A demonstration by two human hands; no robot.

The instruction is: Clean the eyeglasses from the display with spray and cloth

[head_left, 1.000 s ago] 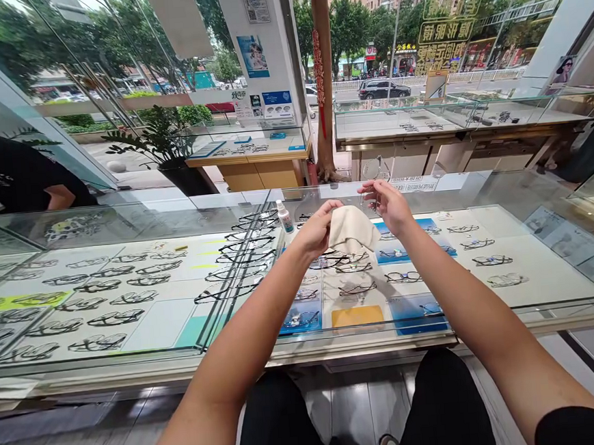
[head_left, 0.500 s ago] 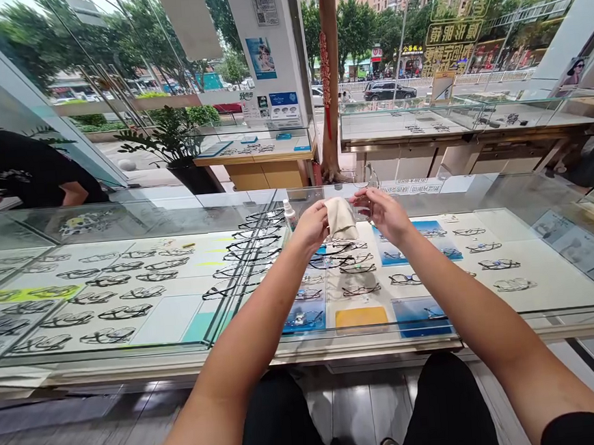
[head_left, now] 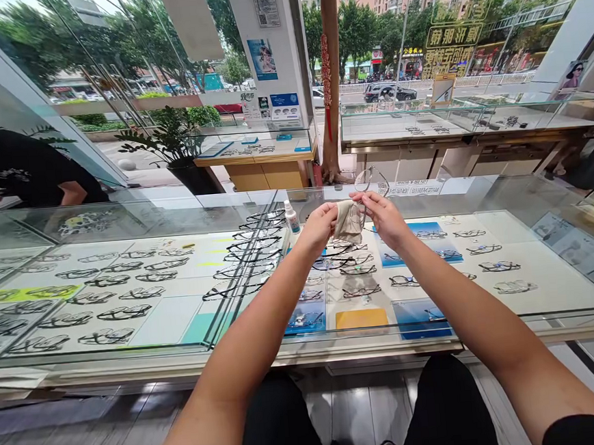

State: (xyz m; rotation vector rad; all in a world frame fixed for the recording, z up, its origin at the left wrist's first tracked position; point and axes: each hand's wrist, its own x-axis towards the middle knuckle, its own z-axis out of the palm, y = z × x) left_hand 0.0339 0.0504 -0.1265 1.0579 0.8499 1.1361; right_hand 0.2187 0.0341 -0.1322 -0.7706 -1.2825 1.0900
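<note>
My left hand (head_left: 319, 227) grips the left side of a small beige cloth (head_left: 348, 222) above the glass counter. Just right of it, my right hand (head_left: 383, 217) pinches a pair of thin-rimmed glasses (head_left: 371, 177), whose upper part rises above the fingers. The lower part of the glasses lies against the cloth's right side. A white spray bottle (head_left: 291, 217) stands on the counter to the left, behind my left hand.
Rows of glasses (head_left: 124, 311) lie inside the glass display case (head_left: 554, 298), with a yellow card (head_left: 361, 318) near its front. At the far left a person in black (head_left: 35, 167) leans forward. Further display cases and a potted plant (head_left: 193, 169) stand beyond.
The cloth and my left hand have shifted slightly right, so the cloth now meets the glasses. My right hand has turned a little, and the glasses show more clearly above it.
</note>
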